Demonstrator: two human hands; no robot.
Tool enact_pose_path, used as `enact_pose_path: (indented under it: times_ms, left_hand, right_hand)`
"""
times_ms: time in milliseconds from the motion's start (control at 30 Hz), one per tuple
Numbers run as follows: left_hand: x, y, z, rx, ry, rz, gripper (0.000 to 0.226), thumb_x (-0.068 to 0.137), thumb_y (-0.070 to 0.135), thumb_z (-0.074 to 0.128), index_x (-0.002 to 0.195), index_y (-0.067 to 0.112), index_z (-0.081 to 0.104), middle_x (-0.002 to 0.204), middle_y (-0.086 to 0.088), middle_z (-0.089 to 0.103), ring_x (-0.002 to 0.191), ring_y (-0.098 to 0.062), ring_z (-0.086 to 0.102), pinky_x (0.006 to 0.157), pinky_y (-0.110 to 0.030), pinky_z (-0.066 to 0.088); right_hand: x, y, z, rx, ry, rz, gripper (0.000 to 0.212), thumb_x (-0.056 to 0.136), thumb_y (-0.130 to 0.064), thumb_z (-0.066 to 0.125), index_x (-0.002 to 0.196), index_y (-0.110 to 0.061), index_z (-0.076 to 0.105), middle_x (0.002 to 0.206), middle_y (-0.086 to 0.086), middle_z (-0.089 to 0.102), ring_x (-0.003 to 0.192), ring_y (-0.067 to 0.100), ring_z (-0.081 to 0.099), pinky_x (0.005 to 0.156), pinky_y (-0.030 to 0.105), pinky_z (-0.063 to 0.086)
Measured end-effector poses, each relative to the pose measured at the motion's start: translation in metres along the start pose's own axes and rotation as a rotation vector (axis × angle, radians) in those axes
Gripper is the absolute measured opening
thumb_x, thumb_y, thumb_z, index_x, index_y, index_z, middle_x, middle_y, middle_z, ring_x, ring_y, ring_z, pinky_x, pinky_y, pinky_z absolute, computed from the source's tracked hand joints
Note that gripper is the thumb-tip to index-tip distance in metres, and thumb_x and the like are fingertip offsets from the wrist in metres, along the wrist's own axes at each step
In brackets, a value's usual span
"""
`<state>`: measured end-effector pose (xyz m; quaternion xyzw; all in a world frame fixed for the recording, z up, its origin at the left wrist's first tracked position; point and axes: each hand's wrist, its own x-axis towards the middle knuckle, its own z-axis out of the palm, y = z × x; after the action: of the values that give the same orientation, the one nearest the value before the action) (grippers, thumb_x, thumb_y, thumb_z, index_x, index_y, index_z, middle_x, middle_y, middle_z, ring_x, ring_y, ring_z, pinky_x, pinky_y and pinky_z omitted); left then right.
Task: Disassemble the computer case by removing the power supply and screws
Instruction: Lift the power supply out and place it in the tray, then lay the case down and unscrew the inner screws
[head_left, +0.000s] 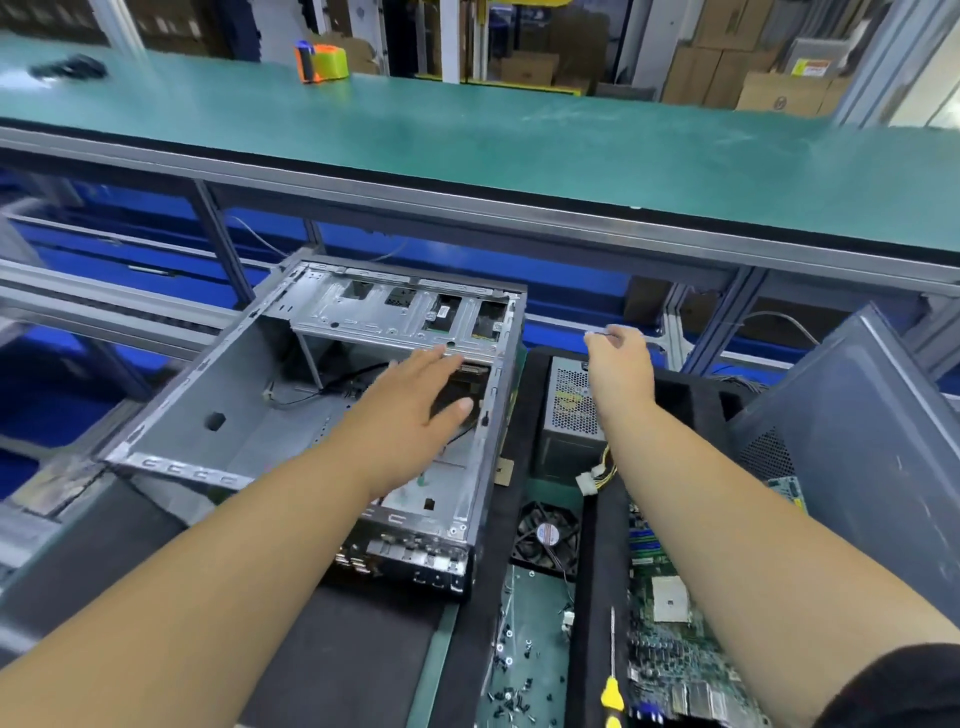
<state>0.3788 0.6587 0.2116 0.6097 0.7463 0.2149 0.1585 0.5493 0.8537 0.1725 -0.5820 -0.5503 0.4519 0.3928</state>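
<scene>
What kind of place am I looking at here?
Most likely an electronics teardown or recycling line in a warehouse: an opened computer case beside a removed power supply, a green-matted workbench, and stacked cardboard boxes behind.

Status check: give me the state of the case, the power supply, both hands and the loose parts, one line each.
computer case: side open, lying flat, mostly gutted
power supply: out of the case, standing to its right
left hand: fingers straight, reaching into the case
right hand: fingers curled, pinching something small; cannot tell what
motherboard: removed, lying on the right
fan: removed, lying flat
screws: loose, scattered on the mat
screwdriver: put down, unheld
</scene>
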Motion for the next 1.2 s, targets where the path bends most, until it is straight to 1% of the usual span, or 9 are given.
enact_pose_path:
  times_ms: [133, 200, 300, 433, 500, 600, 700, 967, 1200]
  left_hand:
    - [-0.02, -0.019, -0.02, -0.07, 0.056, -0.074, 0.057, 0.099, 0.043, 0.044, 0.152, 0.03, 0.027, 0.16, 0.008, 0.02, 0.146, -0.012, 0.019, 0.12, -0.037, 0.02]
    - [-0.027, -0.033, -0.028, -0.067, 0.099, -0.079, 0.058, 0.098, 0.042, 0.048, 0.151, 0.029, 0.03, 0.159, 0.006, 0.023, 0.145, -0.012, 0.022, 0.118, -0.035, 0.023]
    - [-0.036, -0.064, -0.039, -0.037, 0.158, -0.128, 0.061, 0.095, 0.041, 0.055, 0.15, 0.029, 0.032, 0.159, 0.005, 0.024, 0.145, -0.015, 0.022, 0.116, -0.04, 0.027]
    - [-0.054, -0.117, -0.055, 0.059, 0.236, -0.238, 0.065, 0.092, 0.039, 0.059, 0.15, 0.023, 0.033, 0.158, -0.002, 0.026, 0.144, -0.023, 0.025, 0.116, -0.041, 0.025]
    - [-0.063, -0.145, -0.065, 0.159, 0.254, -0.284, 0.068, 0.092, 0.04, 0.058, 0.151, 0.02, 0.032, 0.158, -0.006, 0.025, 0.143, -0.027, 0.026, 0.116, -0.043, 0.024]
    - [-0.07, -0.179, -0.077, 0.292, 0.224, -0.311, 0.07, 0.092, 0.044, 0.054, 0.152, 0.018, 0.028, 0.158, -0.01, 0.022, 0.143, -0.029, 0.024, 0.115, -0.043, 0.023]
    - [-0.073, -0.202, -0.083, 0.241, 0.163, -0.311, 0.072, 0.094, 0.045, 0.05, 0.154, 0.02, 0.02, 0.16, -0.01, 0.017, 0.145, -0.029, 0.02, 0.115, -0.045, 0.026]
    - [-0.071, -0.231, -0.089, 0.179, 0.132, -0.212, 0.071, 0.093, 0.042, 0.045, 0.154, 0.022, 0.014, 0.16, -0.007, 0.014, 0.14, -0.03, 0.025, 0.106, -0.044, 0.034]
    - [-0.064, -0.267, -0.11, 0.208, 0.053, -0.159, 0.075, 0.093, 0.049, 0.046, 0.155, 0.029, 0.01, 0.161, -0.002, 0.009, 0.143, -0.027, 0.022, 0.105, -0.045, 0.037]
  right_hand:
    - [-0.043, -0.019, 0.016, -0.074, -0.115, -0.126, 0.049, 0.09, -0.041, 0.058, 0.134, -0.025, 0.049, 0.128, -0.006, 0.051, 0.09, 0.006, 0.054, 0.077, 0.033, 0.045]
    - [-0.063, -0.024, 0.03, -0.137, -0.182, -0.185, 0.052, 0.09, -0.039, 0.061, 0.137, -0.021, 0.047, 0.13, -0.002, 0.049, 0.1, 0.013, 0.055, 0.082, 0.03, 0.043]
    - [-0.089, -0.022, 0.051, -0.29, -0.272, -0.214, 0.059, 0.087, -0.04, 0.064, 0.138, -0.018, 0.045, 0.133, 0.005, 0.048, 0.114, 0.025, 0.053, 0.096, 0.042, 0.046]
    - [-0.108, -0.011, 0.071, -0.492, -0.283, -0.134, 0.079, 0.088, -0.039, 0.065, 0.152, -0.019, 0.024, 0.151, 0.006, 0.028, 0.136, 0.032, 0.034, 0.107, 0.043, 0.036]
    - [-0.117, -0.006, 0.077, -0.529, -0.293, -0.098, 0.086, 0.089, -0.029, 0.065, 0.156, -0.022, 0.013, 0.158, 0.002, 0.017, 0.136, 0.03, 0.032, 0.101, 0.038, 0.038]
    - [-0.124, -0.01, 0.08, -0.571, -0.268, -0.069, 0.087, 0.09, -0.007, 0.06, 0.158, -0.025, 0.008, 0.161, 0.0, 0.01, 0.121, 0.025, 0.042, 0.074, 0.03, 0.044]
    - [-0.128, -0.021, 0.081, -0.602, -0.224, -0.016, 0.09, 0.086, 0.012, 0.054, 0.158, -0.021, 0.012, 0.161, 0.007, 0.017, 0.135, 0.036, 0.038, 0.087, 0.038, 0.046]
    - [-0.152, -0.024, 0.09, -0.531, -0.206, -0.004, 0.092, 0.081, 0.016, 0.052, 0.158, -0.018, 0.014, 0.163, 0.008, 0.017, 0.147, 0.031, 0.023, 0.113, 0.038, 0.032]
    - [-0.188, -0.025, 0.117, -0.515, -0.101, 0.082, 0.09, 0.087, 0.012, 0.047, 0.158, -0.028, 0.01, 0.165, 0.002, 0.008, 0.145, 0.03, 0.026, 0.093, 0.025, 0.031]
